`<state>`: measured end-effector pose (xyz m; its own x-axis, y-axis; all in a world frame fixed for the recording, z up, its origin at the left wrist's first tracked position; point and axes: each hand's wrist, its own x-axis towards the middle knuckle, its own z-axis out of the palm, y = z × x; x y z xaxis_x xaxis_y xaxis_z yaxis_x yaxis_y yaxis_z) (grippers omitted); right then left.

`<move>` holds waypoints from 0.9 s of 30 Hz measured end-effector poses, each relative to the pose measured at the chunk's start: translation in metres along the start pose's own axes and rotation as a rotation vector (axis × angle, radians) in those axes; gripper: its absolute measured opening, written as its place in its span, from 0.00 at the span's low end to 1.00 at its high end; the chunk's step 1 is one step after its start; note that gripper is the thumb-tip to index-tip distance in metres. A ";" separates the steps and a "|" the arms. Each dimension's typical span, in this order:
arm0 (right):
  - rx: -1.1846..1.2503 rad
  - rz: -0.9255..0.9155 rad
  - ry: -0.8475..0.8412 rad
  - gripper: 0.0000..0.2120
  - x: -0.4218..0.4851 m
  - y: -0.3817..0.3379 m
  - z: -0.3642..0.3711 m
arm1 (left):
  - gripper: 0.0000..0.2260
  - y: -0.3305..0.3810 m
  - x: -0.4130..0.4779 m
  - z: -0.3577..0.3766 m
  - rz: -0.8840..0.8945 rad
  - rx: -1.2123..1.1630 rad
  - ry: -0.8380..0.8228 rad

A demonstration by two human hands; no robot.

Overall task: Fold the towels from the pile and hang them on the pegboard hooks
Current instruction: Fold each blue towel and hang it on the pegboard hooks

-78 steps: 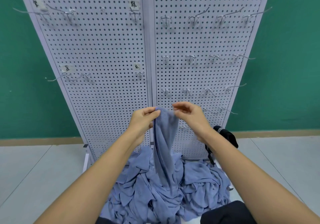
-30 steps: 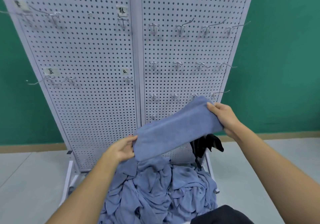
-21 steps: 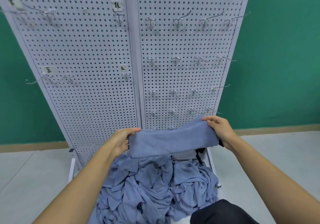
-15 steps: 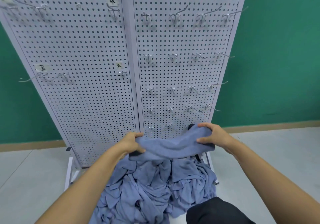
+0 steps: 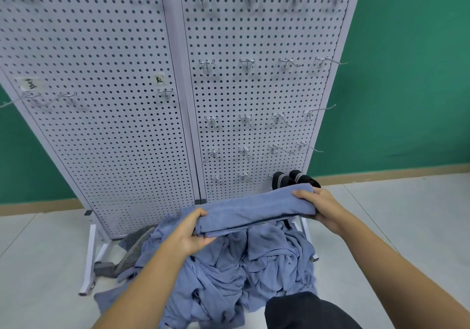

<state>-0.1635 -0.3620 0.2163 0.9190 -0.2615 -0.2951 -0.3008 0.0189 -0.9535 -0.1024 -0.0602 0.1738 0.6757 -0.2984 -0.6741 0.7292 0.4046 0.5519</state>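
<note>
I hold the folded towel (image 5: 254, 211) as a long flat band, level and just above the pile (image 5: 229, 265), in front of the foot of the pegboard (image 5: 101, 125). My left hand (image 5: 189, 232) clamps its left end, thumb on top and fingers curled beneath. My right hand (image 5: 318, 208) is closed round the right end, fingers laid over the upper face.

The layers gape a little along the near edge, so I judge the thing to do is pull the band lightly taut, pinch all layers together at each end, and square the edges before lifting. Then I should drape the middle over one prong, both halves hanging evenly, so the fold does not slide open. The hooks (image 5: 245, 119) on the right panel are the nearest.

The pile lies low against the stand's white feet, and a grey mesh thing (image 5: 134, 242) pokes out from under its left side. The floor (image 5: 38, 252) is pale grey tile. Behind the board is a green wall (image 5: 407, 74) with a tan skirting (image 5: 394, 171). Black items (image 5: 292, 178) sit just behind the towel's right end, and paper labels (image 5: 159, 79) mark the left panel.
</note>
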 end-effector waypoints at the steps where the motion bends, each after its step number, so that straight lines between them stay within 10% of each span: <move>1: 0.003 -0.004 0.029 0.12 0.005 0.001 0.003 | 0.04 -0.007 0.006 -0.001 -0.027 -0.026 0.022; 16: -0.192 -0.151 0.182 0.17 0.152 -0.017 0.050 | 0.06 0.008 0.123 -0.009 -0.009 -0.347 0.104; 21: -0.899 -0.320 0.435 0.17 0.162 -0.017 0.045 | 0.04 0.018 0.160 0.010 -0.002 -0.317 0.089; 27: -1.549 -0.665 0.369 0.16 0.158 0.009 0.065 | 0.13 -0.001 0.187 0.020 0.198 0.311 0.342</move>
<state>-0.0040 -0.3403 0.1572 0.9422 -0.0325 0.3336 -0.0732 -0.9912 0.1101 0.0255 -0.1339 0.0571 0.7685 0.0792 -0.6349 0.6232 0.1322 0.7708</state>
